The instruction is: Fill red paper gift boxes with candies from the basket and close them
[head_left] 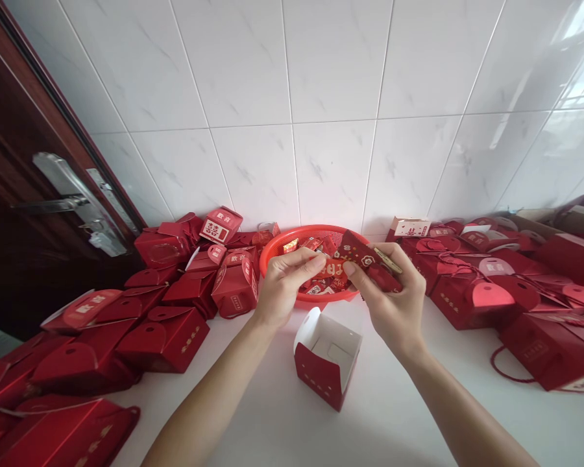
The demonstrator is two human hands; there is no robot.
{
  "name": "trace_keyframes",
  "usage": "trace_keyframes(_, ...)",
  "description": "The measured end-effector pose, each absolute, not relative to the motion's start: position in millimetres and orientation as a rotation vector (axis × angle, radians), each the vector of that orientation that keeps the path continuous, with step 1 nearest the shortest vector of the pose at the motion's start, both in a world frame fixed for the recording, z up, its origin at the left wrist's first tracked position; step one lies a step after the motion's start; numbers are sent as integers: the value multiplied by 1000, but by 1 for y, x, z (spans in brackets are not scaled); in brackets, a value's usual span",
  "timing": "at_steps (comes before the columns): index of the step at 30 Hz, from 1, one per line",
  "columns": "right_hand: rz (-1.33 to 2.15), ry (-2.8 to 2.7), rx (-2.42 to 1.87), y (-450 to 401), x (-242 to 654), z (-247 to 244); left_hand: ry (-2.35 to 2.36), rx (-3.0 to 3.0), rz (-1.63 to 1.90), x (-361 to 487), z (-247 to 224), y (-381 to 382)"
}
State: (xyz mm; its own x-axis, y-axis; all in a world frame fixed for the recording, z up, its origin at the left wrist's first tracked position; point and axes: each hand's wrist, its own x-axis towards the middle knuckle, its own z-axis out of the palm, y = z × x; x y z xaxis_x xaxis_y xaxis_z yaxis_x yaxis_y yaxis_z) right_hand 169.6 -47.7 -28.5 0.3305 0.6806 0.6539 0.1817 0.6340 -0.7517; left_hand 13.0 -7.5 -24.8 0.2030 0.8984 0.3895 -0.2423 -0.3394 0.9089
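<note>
Several wrapped candies in dark red wrappers (382, 275) are gripped in my right hand (394, 295), its thumb pressing on them. My left hand (288, 280) pinches the left end of a bright red packet (334, 268) with gold characters, which stretches across to my right thumb. Both hands hover over the front of a red plastic basket (316, 231) of small wrapped sweets. Below and between my forearms stands an open red box (321, 376), its white inside facing up and nothing visible in it.
Many closed red gift boxes (165, 337) are heaped on the left, and more red boxes (467, 298) with cords lie on the right. A white tiled wall (253, 168) rises behind. At the far left is a dark door (10, 194) with a metal handle.
</note>
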Motion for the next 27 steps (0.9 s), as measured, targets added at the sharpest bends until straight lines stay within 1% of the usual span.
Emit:
trace_keyframes(11, 532, -1139, -865, -45, 177, -24, 730, 1593, 1360, 9, -19, -9)
trace_keyframes(15, 778, -1088, -836, -41, 180, -24, 752, 1569, 1375, 11, -17, -10)
trace_keyframes(20, 1038, -994, -765, -35, 182, -27, 814, 1437, 1514, 13, -18, -9)
trace_keyframes(27, 1048, -1028, -816, -34, 177, -31, 868, 1419, 1538, 16, -20, -10)
